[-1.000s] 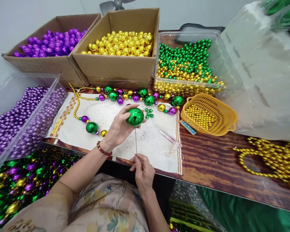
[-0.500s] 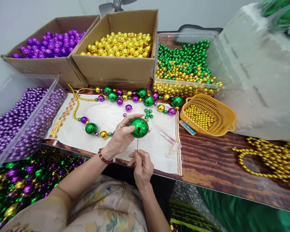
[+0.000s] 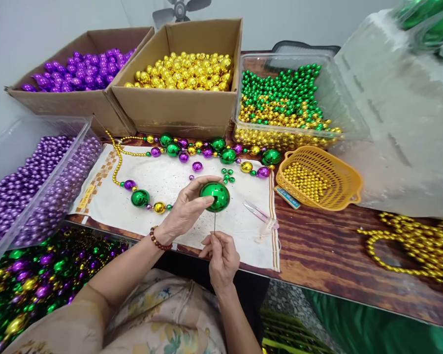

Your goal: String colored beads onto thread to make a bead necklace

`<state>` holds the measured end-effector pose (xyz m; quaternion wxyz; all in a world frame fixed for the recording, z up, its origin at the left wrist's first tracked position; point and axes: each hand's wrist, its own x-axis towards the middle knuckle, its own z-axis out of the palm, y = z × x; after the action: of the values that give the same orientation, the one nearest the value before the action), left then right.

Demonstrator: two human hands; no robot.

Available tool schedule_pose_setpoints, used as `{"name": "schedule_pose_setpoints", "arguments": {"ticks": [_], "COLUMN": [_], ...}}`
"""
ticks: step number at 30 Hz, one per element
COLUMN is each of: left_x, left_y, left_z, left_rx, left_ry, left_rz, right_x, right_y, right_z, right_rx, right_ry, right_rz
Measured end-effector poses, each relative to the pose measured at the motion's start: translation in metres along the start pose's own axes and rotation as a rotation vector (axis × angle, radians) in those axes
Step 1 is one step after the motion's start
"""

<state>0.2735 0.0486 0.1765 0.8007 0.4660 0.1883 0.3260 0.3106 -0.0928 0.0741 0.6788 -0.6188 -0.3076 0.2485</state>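
Observation:
A large shiny green bead [image 3: 217,196] is gripped between the thumb and fingers of my left hand [image 3: 186,209], above a white cloth [image 3: 170,169]. Below it, my right hand [image 3: 222,253] pinches a thin needle-like wire [image 3: 214,222] that points up to the bead's underside; whether the tip is inside the bead I cannot tell. A strung bead garland [image 3: 159,207] runs along the cloth and passes out of sight behind my left hand. Just past the large bead lie a loose purple bead [image 3: 197,166] and several small green beads [image 3: 228,175].
Cardboard boxes of purple beads [image 3: 81,71] and gold beads [image 3: 184,71] stand at the back. Clear bins hold small purple beads [image 3: 33,182] and green-and-gold beads [image 3: 280,93]. To the right are a yellow basket [image 3: 339,182], pink-handled snips [image 3: 260,214] and gold bead strands [image 3: 413,246].
The green bead and my left hand have come down and slightly right, nearer my right hand. The loose purple bead, mostly covered before, now shows. My right hand has shifted slightly.

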Motion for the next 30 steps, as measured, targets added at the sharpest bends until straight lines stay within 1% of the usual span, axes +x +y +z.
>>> {"name": "schedule_pose_setpoints", "arguments": {"ticks": [4, 7, 10, 13, 18, 23, 25, 28, 30], "left_x": [-0.005, -0.008, -0.006, 0.000, 0.004, -0.002, -0.005, -0.008, -0.009], "left_y": [-0.005, -0.006, -0.001, 0.005, 0.009, 0.003, 0.000, -0.002, -0.004], "left_z": [-0.004, -0.006, -0.007, -0.008, -0.008, -0.005, -0.003, -0.003, -0.004], "left_rx": [-0.067, -0.051, -0.069, -0.124, -0.191, -0.173, -0.148, -0.084, -0.028], "left_ry": [-0.033, -0.053, -0.043, -0.036, -0.088, -0.098, -0.094, -0.083, -0.076], "left_rz": [-0.016, -0.015, -0.004, 0.011, 0.021, -0.023, -0.030, 0.008, 0.054], "right_x": [-0.002, -0.001, -0.004, -0.012, -0.021, -0.012, -0.006, 0.001, 0.004], "right_y": [-0.001, -0.001, 0.002, 0.009, 0.013, 0.005, 0.003, 0.001, 0.001], "right_z": [-0.001, -0.003, -0.006, -0.010, -0.012, -0.003, 0.000, 0.001, 0.000], "right_rx": [0.055, 0.031, 0.001, -0.026, -0.049, 0.006, 0.018, 0.025, 0.027], "right_ry": [0.009, -0.063, -0.129, -0.117, -0.060, -0.013, -0.008, -0.042, -0.077], "right_rz": [0.006, -0.009, -0.034, -0.050, -0.063, -0.052, -0.023, 0.030, 0.037]}}
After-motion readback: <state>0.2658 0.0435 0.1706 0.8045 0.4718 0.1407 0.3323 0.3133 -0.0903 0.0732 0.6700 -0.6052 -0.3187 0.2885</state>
